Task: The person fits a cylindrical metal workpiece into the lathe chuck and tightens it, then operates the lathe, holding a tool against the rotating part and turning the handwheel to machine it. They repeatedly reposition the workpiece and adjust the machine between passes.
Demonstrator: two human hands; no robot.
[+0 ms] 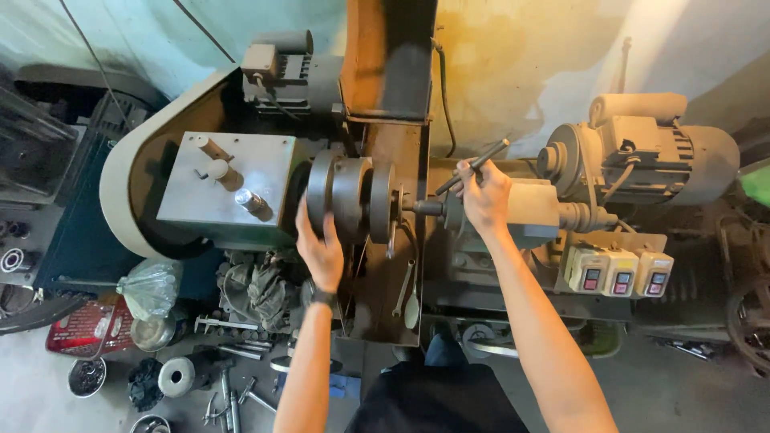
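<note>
I look down on a worn lathe. My left hand [319, 248] rests flat on the round grey chuck [346, 196], fingers spread over its rim. My right hand [484, 196] is closed around a thin dark metal rod [473, 167] that slants up to the right, just right of the small workpiece [429, 208] sticking out of the chuck. The grey headstock [228, 188] with its levers sits left of the chuck.
An electric motor [654, 152] stands at the right, with three switch boxes [619, 271] below it. Wrenches [405, 289] lie in the bed under the chuck. Loose tools, tins and a plastic bag [148, 287] litter the floor at lower left.
</note>
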